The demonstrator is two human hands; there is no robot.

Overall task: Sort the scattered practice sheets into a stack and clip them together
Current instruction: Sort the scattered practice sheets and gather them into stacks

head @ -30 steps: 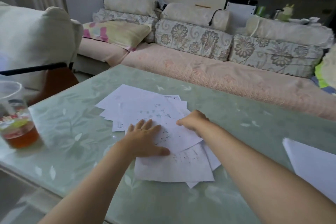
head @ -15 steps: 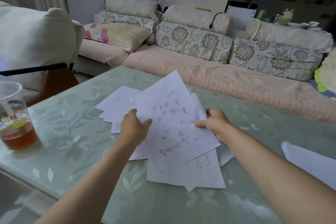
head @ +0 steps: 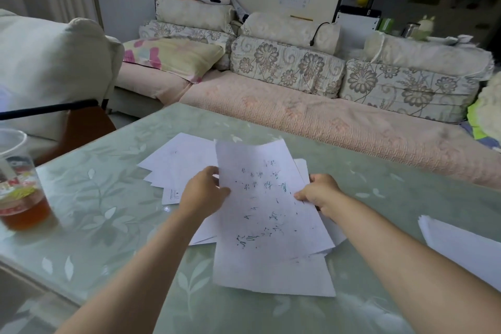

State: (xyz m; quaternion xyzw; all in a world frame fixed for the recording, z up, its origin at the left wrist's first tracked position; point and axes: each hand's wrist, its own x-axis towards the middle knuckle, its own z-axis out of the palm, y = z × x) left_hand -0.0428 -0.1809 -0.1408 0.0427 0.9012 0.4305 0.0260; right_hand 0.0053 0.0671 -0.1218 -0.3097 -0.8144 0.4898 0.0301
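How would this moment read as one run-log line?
stage: gathering sheets | left hand: grips top practice sheet, left edge | right hand: grips its right edge | other sheets: spread on table

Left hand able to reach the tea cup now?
Likely yes: only green table lies between left hand and clear plastic cup of brown tea, though it grips the written white sheet.
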